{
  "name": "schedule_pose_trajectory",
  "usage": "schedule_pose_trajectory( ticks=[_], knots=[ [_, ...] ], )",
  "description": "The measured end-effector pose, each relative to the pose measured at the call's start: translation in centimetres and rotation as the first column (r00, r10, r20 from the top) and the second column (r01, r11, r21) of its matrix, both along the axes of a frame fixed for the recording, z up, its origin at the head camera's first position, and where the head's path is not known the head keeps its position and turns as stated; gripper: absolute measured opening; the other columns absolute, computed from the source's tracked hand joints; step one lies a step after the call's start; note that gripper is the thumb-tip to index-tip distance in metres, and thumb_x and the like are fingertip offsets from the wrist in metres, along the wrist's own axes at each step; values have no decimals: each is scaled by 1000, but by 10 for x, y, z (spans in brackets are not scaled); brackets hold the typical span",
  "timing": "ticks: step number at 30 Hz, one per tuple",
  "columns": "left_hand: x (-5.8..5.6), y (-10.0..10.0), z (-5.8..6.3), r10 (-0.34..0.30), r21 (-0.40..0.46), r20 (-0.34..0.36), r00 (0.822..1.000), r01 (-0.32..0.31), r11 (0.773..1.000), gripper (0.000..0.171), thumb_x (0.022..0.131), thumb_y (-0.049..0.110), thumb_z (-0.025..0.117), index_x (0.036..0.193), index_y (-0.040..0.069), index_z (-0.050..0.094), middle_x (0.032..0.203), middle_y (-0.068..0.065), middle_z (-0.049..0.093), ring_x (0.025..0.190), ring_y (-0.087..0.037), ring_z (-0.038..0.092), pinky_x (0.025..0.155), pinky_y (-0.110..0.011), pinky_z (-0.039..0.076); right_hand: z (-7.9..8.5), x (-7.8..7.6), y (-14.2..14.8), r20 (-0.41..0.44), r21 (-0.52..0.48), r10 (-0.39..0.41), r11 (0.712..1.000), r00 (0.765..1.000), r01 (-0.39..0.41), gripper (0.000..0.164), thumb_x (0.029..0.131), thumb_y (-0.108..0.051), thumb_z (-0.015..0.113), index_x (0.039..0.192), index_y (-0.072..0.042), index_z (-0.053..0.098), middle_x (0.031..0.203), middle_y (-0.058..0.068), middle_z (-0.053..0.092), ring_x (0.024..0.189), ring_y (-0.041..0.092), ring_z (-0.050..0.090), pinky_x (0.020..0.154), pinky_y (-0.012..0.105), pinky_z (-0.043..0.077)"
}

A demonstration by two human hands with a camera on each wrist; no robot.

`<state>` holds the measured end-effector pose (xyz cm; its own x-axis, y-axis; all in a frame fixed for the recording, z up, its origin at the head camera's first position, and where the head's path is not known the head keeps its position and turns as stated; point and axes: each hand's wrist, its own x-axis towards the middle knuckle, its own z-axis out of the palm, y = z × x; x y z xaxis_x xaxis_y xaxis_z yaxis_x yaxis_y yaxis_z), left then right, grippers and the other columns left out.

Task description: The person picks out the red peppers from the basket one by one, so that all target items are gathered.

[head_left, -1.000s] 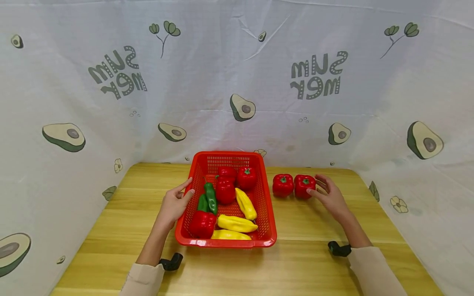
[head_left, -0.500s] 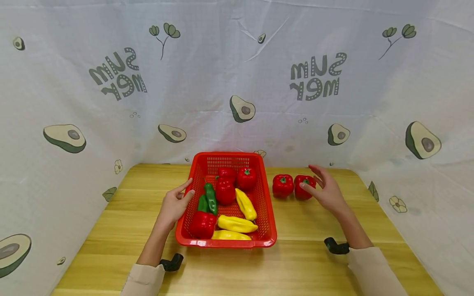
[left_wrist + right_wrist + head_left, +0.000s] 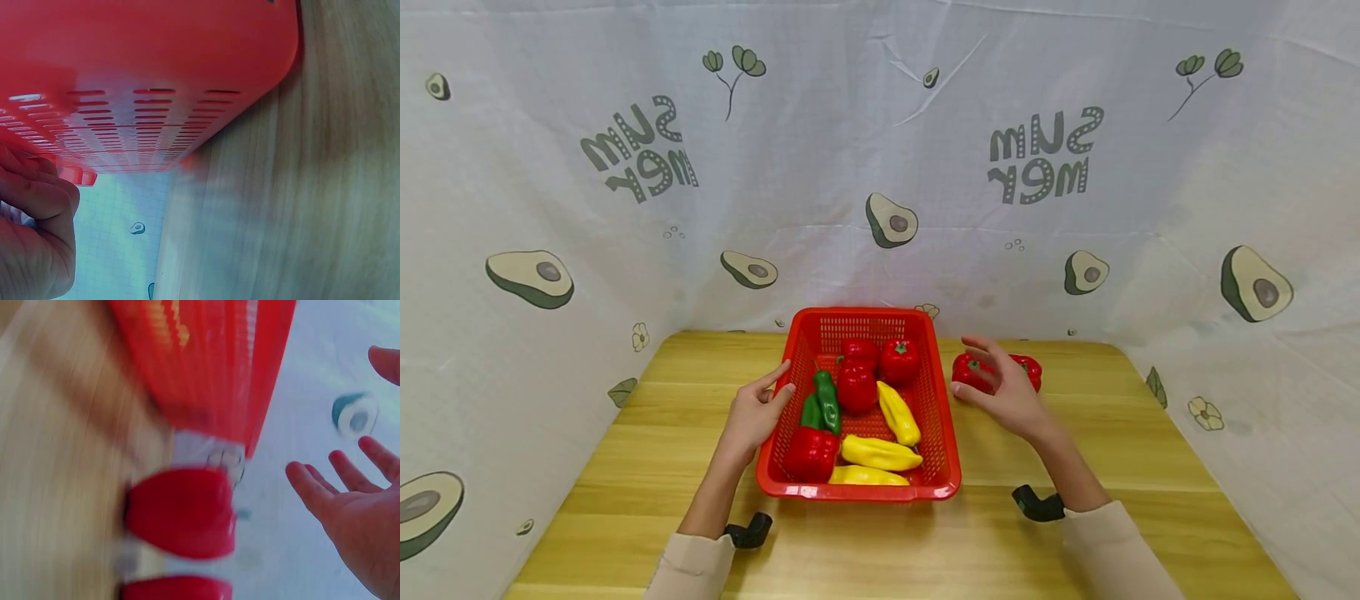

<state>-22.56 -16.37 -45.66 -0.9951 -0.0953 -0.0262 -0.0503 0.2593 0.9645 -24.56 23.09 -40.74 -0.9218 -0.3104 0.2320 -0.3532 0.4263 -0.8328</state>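
A red plastic basket (image 3: 865,492) stands on the table. My left hand (image 3: 756,414) grips its left rim, thumb over the edge; in the left wrist view the curled fingers (image 3: 37,197) are at the rim. Two red bell peppers lie right of the basket: the nearer one (image 3: 974,374) is partly behind my right hand (image 3: 1013,402), and the other (image 3: 1031,372) is mostly covered by it. In the right wrist view, the spread right hand (image 3: 365,512) is apart from the pepper (image 3: 184,514), holding nothing.
Inside the basket are several red bell peppers (image 3: 857,388), green chili peppers (image 3: 827,402) and yellow peppers (image 3: 881,453). A white cloth (image 3: 820,167) printed with avocados hangs behind and beside the wooden table (image 3: 1000,533).
My right hand has left the right-hand bell pepper and moved left, over the pepper nearer the basket. The left hand and the basket have stayed in place.
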Motion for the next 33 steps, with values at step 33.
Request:
schedule_pose_trajectory(
  ticks=[33],
  knots=[
    [-1,-1,1,-6,-9,-2,1000,6,1000,51,103,25,65,152,28,53,58,-4,52,49,-17,58,54,-31,60,-14,42,-157,77,153,508,844,858,-514,76,90,-42,77,157,-32,42,158,-9,46,144,26,48,112,52,48]
  ],
)
